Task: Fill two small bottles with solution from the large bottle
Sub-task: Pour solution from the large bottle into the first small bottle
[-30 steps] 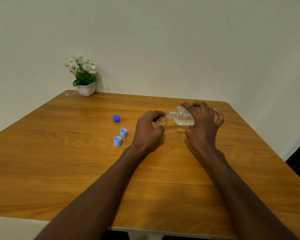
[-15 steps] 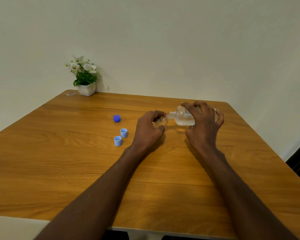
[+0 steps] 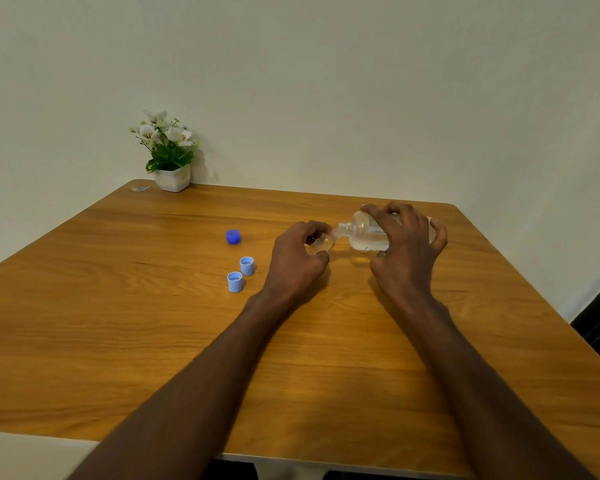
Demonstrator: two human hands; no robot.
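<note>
My right hand (image 3: 404, 252) grips the large clear bottle (image 3: 364, 233), tipped on its side with its open neck pointing left. My left hand (image 3: 297, 259) is closed around a small clear bottle (image 3: 321, 244), mostly hidden by my fingers, with its mouth against the large bottle's neck. Clear liquid lies in the lower part of the large bottle. A second small bottle is not visible.
Left of my hands on the wooden table (image 3: 153, 341) lie a dark blue cap (image 3: 233, 236) and two light blue caps (image 3: 247, 265) (image 3: 235, 281), open side up. A potted white-flowered plant (image 3: 168, 157) stands at the far left corner by the wall.
</note>
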